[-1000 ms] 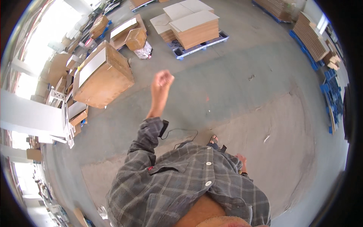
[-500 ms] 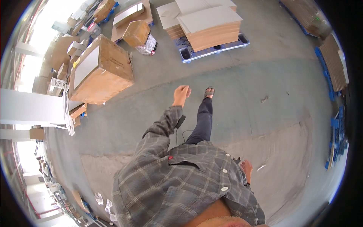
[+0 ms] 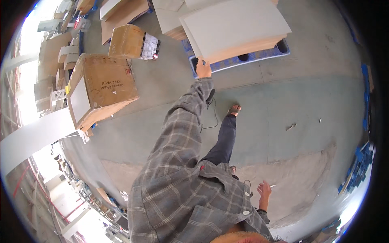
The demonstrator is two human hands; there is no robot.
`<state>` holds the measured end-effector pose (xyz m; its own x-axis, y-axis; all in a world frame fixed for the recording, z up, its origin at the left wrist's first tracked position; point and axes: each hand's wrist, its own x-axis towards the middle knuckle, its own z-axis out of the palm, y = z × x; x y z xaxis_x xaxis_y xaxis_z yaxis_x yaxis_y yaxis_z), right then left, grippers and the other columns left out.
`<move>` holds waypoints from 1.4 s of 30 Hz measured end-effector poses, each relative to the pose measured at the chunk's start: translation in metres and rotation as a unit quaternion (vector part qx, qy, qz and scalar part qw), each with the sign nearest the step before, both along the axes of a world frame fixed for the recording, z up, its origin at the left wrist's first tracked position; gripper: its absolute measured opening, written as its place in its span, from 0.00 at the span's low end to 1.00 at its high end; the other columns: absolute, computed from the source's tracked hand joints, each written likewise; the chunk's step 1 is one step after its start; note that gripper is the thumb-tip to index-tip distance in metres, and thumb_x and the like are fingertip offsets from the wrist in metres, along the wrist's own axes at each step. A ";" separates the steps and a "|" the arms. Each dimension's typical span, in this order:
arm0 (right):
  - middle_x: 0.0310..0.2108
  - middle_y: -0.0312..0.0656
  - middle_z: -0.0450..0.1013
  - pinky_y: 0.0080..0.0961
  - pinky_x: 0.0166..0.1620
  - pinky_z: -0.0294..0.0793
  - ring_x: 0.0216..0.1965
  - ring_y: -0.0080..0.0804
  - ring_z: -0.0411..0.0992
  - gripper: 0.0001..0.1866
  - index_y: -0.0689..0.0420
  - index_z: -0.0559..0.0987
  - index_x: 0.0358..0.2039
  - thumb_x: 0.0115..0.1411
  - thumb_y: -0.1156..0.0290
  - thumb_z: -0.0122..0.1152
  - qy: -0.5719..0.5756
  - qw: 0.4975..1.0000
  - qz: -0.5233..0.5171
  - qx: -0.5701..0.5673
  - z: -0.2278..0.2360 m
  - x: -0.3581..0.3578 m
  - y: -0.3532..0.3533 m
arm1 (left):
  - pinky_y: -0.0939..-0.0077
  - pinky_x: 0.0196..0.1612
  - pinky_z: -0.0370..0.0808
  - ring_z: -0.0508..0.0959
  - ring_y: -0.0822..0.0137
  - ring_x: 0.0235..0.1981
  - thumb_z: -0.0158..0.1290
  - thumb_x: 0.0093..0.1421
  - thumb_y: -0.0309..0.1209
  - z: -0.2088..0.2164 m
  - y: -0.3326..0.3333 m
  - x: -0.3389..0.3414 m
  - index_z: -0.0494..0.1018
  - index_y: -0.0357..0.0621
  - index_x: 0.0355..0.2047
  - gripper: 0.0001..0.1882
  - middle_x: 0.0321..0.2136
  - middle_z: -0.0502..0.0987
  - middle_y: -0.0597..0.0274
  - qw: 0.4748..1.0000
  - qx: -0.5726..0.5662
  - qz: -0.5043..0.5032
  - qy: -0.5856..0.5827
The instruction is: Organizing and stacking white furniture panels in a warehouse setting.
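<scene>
Board stack (image 3: pixel 239 30) sits on pallet (image 3: pixel 221 66) ahead, L hand (image 3: pixel 203 69) at its near L corner, 1st carton (image 3: pixel 126 41) to L w/ packet (image 3: pixel 150 46) on its R side, 2nd carton (image 3: pixel 107 79) nearer & further L, R hand (image 3: pixel 264 189) well back, other pallets (image 3: pixel 358 166) far R.

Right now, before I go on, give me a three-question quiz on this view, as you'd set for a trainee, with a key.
1. True or false: the right hand is apart from the nearest white-topped board stack.
2. Multiple choice: what colour is the pallet under that stack? A. red B. blue C. yellow
3. Fill in: the hand nearer that stack is the person's ___ one.

Key:
1. True; it is low, at the person's right side.
2. B
3. Left; the left hand is by the stack's near corner, though whether it touches is unclear.
</scene>
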<state>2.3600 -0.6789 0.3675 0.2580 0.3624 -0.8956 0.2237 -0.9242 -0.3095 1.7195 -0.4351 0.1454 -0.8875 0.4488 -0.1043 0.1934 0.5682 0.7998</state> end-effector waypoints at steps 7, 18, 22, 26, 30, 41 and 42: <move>0.37 0.44 0.74 0.24 0.36 0.77 0.32 0.30 0.74 0.21 0.58 0.73 0.50 0.61 0.58 0.54 -0.014 1.000 0.000 -0.024 0.018 -0.023 0.041 | 0.53 0.49 0.68 0.71 0.40 0.45 0.56 0.52 0.32 -0.007 0.046 -0.022 0.67 0.33 0.48 0.24 0.43 0.72 0.36 0.991 -0.129 0.016 0.026; 0.35 0.43 0.75 0.21 0.33 0.76 0.31 0.27 0.75 0.20 0.59 0.73 0.49 0.63 0.58 0.53 -0.010 0.997 0.070 -0.041 0.030 -0.057 0.113 | 0.55 0.58 0.61 0.61 0.37 0.56 0.53 0.53 0.30 -0.017 0.058 0.018 0.57 0.21 0.53 0.32 0.52 0.61 0.27 0.996 -0.069 0.056 0.000; 0.35 0.43 0.75 0.21 0.33 0.76 0.31 0.27 0.75 0.20 0.59 0.74 0.49 0.63 0.58 0.53 -0.004 0.995 0.099 -0.031 0.023 -0.062 0.139 | 0.54 0.56 0.62 0.63 0.38 0.54 0.52 0.54 0.34 -0.028 0.075 0.024 0.60 0.21 0.49 0.30 0.49 0.63 0.28 0.980 -0.051 0.169 -0.094; 0.35 0.43 0.75 0.21 0.33 0.76 0.31 0.26 0.74 0.19 0.59 0.74 0.49 0.64 0.59 0.52 -0.001 0.994 0.105 -0.026 0.018 -0.071 0.162 | 0.53 0.50 0.67 0.70 0.42 0.46 0.54 0.53 0.36 -0.040 0.076 0.050 0.63 0.24 0.45 0.26 0.42 0.70 0.37 0.971 0.019 0.174 -0.161; 0.35 0.43 0.75 0.21 0.34 0.76 0.31 0.26 0.75 0.19 0.58 0.74 0.49 0.64 0.59 0.52 0.037 0.992 0.117 -0.014 0.008 -0.083 0.182 | 0.66 0.33 0.71 0.73 0.61 0.28 0.55 0.53 0.29 -0.060 0.060 0.029 0.70 0.31 0.34 0.13 0.28 0.74 0.53 0.938 -0.010 0.330 -0.105; 0.36 0.44 0.75 0.23 0.35 0.77 0.32 0.29 0.75 0.20 0.59 0.74 0.49 0.63 0.58 0.53 0.055 0.994 0.091 0.028 0.009 -0.057 0.191 | 0.76 0.38 0.76 0.76 0.70 0.31 0.53 0.60 0.31 0.131 0.078 0.053 0.68 0.41 0.41 0.12 0.35 0.74 0.63 0.813 0.239 0.017 -0.531; 0.37 0.44 0.75 0.24 0.36 0.77 0.33 0.30 0.75 0.21 0.58 0.73 0.50 0.63 0.57 0.53 0.074 0.991 0.102 0.038 0.010 -0.054 0.195 | 0.75 0.39 0.77 0.77 0.67 0.33 0.53 0.60 0.30 0.151 0.086 0.053 0.67 0.41 0.42 0.12 0.37 0.75 0.62 0.773 0.286 0.021 -0.565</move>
